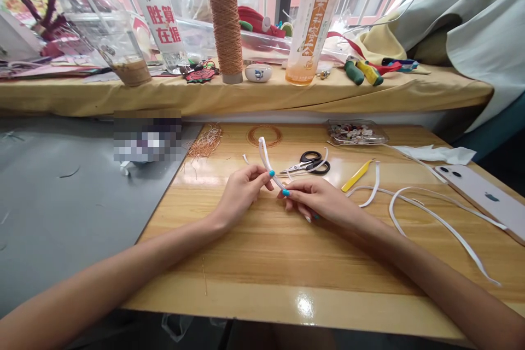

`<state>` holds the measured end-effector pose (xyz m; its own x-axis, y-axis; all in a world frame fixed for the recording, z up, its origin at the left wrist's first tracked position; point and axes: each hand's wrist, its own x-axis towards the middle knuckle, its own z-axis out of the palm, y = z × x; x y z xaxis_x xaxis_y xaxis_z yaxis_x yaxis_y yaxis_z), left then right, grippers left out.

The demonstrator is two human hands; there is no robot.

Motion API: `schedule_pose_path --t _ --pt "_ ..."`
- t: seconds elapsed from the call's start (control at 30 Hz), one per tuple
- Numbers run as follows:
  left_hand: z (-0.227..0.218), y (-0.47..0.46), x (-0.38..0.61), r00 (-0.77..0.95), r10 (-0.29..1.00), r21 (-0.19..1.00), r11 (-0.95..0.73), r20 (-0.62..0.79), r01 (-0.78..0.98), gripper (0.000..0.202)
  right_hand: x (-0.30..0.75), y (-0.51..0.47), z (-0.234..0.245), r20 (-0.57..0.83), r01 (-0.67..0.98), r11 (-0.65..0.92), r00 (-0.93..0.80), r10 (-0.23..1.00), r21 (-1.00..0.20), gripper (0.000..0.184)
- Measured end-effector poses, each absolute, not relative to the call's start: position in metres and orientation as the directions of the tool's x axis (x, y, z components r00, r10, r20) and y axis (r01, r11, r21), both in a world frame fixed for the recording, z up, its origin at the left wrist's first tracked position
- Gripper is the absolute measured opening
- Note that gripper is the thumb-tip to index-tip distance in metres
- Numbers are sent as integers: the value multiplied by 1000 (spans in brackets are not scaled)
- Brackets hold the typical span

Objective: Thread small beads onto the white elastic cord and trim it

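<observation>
Above the wooden table [246,262], a narrow white strip [264,154] is pinched in both my hands, its folded end pointing up and away from me. My left hand [250,183] grips it partway along between thumb and fingers. Just to the right and lower, my right hand [305,197] pinches the strip's nearer part, its other fingers curled beneath. Black-handled scissors [307,164] lie right behind my right hand. A yellow-handled tool [356,176] and a loose length of white cord [443,227] rest to its right.
Copper-coloured thread clippings [207,142], a coil of thread [264,144] and a box of beads [356,132] lie along the table's back. A phone [484,194] is at the right edge. The cloth-covered ledge behind carries a thread spool [225,22], bottles, a cup [133,72] and pliers [363,71].
</observation>
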<state>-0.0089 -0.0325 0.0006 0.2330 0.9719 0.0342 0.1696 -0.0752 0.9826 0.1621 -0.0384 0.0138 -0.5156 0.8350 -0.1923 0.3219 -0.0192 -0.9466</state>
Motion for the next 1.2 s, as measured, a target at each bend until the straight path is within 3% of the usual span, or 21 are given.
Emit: schedule_pose_path --t 0.2,0.3,0.5,0.67,0.9,1.1,1.2 --pt "4 -38 -8 191 944 850 -327 271 413 19 159 -40 16 -241 268 -113 -513 824 -957 23" --pt "6 -38 -10 257 891 748 -454 374 485 15 159 -40 15 -267 190 -192 -554 789 -963 24" --pt "2 -33 -14 445 819 706 -552 362 444 23 159 -39 12 -266 129 -235 -574 775 -963 26" --pt "-3 -31 -16 522 704 573 -704 482 420 27 158 -40 15 -258 142 -215 -573 778 -966 30" --pt "-12 -25 -24 703 576 305 -817 418 489 41 163 -36 12 -245 9 -303 -612 752 -953 24" --pt "-10 -26 -23 739 582 196 -812 341 549 45 162 -35 9 -260 -36 -348 -594 761 -937 23" --pt "-4 -29 -21 731 599 209 -800 327 562 41 163 -34 9 -254 -28 -339 -605 754 -940 24"
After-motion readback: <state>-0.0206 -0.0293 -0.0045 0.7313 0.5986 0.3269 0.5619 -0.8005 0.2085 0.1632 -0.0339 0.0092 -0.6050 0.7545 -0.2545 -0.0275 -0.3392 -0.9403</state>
